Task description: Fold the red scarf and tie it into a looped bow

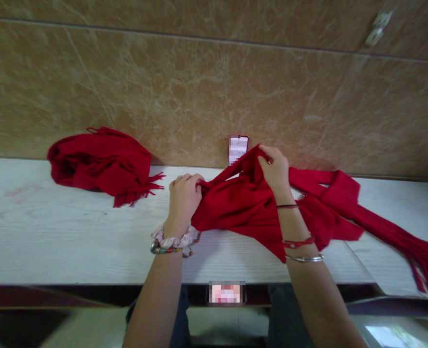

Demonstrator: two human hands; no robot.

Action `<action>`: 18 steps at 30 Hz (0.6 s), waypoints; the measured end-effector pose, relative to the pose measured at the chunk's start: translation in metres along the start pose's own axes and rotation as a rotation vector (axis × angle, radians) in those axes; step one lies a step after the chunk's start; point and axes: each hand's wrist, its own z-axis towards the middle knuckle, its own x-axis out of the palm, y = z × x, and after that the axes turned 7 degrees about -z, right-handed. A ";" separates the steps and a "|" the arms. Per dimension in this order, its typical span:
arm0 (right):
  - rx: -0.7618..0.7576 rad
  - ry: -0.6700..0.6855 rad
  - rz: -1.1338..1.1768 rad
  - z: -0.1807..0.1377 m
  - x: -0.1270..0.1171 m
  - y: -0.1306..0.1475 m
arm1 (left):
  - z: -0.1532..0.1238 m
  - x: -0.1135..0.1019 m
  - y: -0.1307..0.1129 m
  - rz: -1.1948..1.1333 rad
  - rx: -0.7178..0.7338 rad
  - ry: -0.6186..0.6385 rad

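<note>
A red fringed scarf (243,205) lies bunched across the white table (54,232) in front of me, its tasselled end trailing off to the right. My left hand (183,197) grips a fold of its left edge. A little higher, my right hand (277,169) pinches another fold and lifts it off the table. Bracelets sit on both wrists.
A second red scarf (100,164) lies in a heap at the back left, against the brown marble wall. A phone (237,147) leans upright on that wall just behind the scarf I hold. The table's front edge runs near my knees.
</note>
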 end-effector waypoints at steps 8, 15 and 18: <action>0.329 -0.003 0.237 0.003 -0.030 -0.027 | -0.009 -0.010 0.004 0.118 -0.244 0.016; 0.275 0.289 0.285 -0.021 -0.045 0.003 | 0.020 0.021 -0.047 -0.232 0.151 0.362; 0.339 0.241 0.356 -0.032 -0.054 0.001 | 0.030 0.036 -0.067 -0.306 0.157 0.385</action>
